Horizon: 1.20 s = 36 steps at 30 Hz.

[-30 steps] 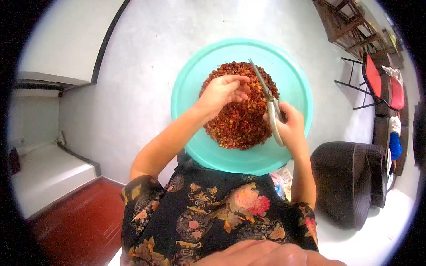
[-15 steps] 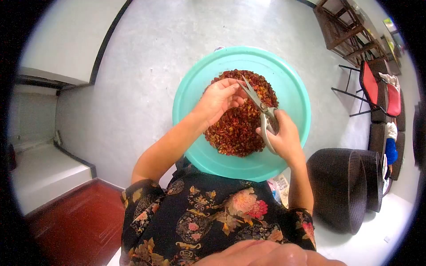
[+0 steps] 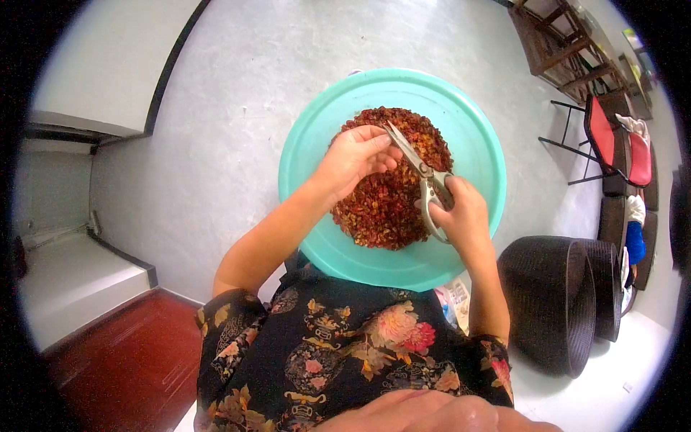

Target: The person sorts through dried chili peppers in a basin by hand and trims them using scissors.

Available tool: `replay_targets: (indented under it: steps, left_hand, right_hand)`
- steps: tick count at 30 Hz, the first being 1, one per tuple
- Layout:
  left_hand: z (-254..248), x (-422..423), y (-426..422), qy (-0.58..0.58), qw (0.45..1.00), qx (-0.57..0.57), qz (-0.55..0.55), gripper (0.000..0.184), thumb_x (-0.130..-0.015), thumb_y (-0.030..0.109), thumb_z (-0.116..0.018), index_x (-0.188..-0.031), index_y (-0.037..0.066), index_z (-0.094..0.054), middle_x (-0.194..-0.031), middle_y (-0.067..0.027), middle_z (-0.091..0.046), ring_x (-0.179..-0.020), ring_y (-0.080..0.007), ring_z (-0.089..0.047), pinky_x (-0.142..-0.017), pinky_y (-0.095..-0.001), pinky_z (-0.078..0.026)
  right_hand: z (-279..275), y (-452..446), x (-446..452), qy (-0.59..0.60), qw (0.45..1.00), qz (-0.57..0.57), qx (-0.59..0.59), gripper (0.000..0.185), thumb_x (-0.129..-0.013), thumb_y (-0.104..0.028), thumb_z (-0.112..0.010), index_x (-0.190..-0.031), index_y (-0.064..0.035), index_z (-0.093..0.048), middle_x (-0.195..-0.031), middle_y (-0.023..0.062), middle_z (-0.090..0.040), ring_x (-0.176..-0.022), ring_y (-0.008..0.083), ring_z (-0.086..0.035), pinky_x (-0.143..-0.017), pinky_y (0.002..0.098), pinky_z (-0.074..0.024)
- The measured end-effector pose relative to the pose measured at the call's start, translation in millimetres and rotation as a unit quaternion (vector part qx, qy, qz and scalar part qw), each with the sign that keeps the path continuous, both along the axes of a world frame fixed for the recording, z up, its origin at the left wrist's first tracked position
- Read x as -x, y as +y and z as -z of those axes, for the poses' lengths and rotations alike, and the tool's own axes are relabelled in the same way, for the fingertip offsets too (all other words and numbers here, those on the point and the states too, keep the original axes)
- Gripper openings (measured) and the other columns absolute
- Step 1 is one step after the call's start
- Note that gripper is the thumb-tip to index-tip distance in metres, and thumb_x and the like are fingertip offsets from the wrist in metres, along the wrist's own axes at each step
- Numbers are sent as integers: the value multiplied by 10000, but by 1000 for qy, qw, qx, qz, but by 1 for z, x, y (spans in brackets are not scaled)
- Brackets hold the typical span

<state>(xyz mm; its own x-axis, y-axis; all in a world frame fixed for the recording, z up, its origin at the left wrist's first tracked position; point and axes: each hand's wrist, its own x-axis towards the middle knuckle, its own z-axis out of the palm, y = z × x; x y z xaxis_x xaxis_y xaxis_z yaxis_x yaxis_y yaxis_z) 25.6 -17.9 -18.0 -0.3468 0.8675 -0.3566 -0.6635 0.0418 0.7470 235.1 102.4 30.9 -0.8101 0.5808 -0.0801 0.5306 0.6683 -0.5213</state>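
A wide turquoise basin [image 3: 327,252] holds a round heap of small dark red and orange pieces [image 3: 385,209]. Above the heap, my left hand [image 3: 358,158] has its thumb and index finger pressed together; what they hold, if anything, is too small to make out. My right hand [image 3: 461,216] is wrapped round the handles of metal scissors [image 3: 425,171] at the right side of the heap. The scissors' blades point up and left, slightly apart, with their tips at my left fingertips.
Dark woven seats [image 3: 547,302] stand at the lower right. Beyond them are a red folding chair [image 3: 601,133] and a wooden rack [image 3: 568,57]. A red floor area [image 3: 129,353] lies at the lower left, beside a white step [image 3: 86,284].
The scissors have swung left from the heap's right side, bringing their tips to my left fingertips. My left thumb and index finger stay pressed together.
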Motion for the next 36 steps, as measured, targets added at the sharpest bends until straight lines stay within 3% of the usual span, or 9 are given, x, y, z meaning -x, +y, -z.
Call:
replay_targets:
  steps: [8,16,20,22,26,29,30,32,36]
  left_hand:
    - [-8,2,0,-7,1000,12,-7,123,-1000,154,-602,-1066,61,-648,-931,-87,-715,-772,-139,-674,-704,-264,-560]
    - [-1,2,3,-15,1000,4,-5,116,-997,198,-624,-1017,86,-643,-862,-40,-694,-720,-110,-643,-666,-257,-530]
    - [-5,-3,1,12,1000,15,18,111,-1003,180,-602,-1007,78,-648,-832,-34,-687,-696,-99,-629,-645,-252,-519]
    - [-3,-2,0,44,999,-2,24,119,-1004,173,-589,-1018,72,-650,-827,-35,-688,-690,-94,-624,-635,-251,-512]
    - [3,3,3,80,997,9,21,142,-994,169,-597,-1043,48,-654,-821,-40,-688,-687,-106,-626,-628,-249,-501]
    - [2,2,7,428,900,74,-32,203,-909,80,-651,-1106,56,-695,-830,-70,-675,-711,-180,-644,-650,-311,-514]
    - [3,0,7,428,900,75,-32,203,-909,80,-651,-1106,56,-695,-830,-70,-675,-711,-180,-644,-650,-311,-514]
    - [8,-6,8,696,717,24,-31,237,-860,41,-669,-1083,94,-728,-857,-103,-632,-810,-254,-644,-725,-380,-528]
    - [23,-8,9,727,684,55,26,187,-811,28,-691,-979,91,-744,-882,-117,-595,-914,-330,-605,-784,-443,-511]
  right_hand:
    - [-7,3,1,-13,993,62,100,377,-777,-316,-793,-847,16,-630,-761,181,-596,-737,345,-631,-682,428,-495]
    - [-5,-1,2,32,999,-20,27,591,-727,-418,-836,-1034,23,-590,-955,204,-633,-884,388,-625,-781,466,-487]
    - [-6,-3,2,46,998,-8,29,559,-730,-411,-829,-989,28,-599,-935,206,-631,-887,395,-622,-788,470,-487]
    - [-4,-1,3,42,999,-7,25,423,-731,-282,-843,-894,30,-607,-797,154,-585,-731,294,-591,-692,379,-480]
    - [5,2,-2,12,995,24,93,463,-745,-372,-829,-880,17,-617,-816,198,-606,-753,361,-615,-688,446,-479]
    - [0,-2,0,70,994,48,69,443,-747,-347,-840,-865,12,-611,-778,186,-588,-680,341,-587,-643,425,-468]
    - [0,-1,-1,81,993,52,64,411,-745,-289,-844,-869,18,-601,-761,147,-562,-676,269,-549,-631,381,-449]
    - [-1,-2,-1,92,992,56,60,385,-743,-231,-848,-872,25,-590,-745,108,-536,-671,197,-512,-619,337,-430]
    - [-7,-4,0,108,991,52,67,389,-749,-246,-849,-890,16,-598,-746,100,-524,-673,194,-507,-625,331,-428]
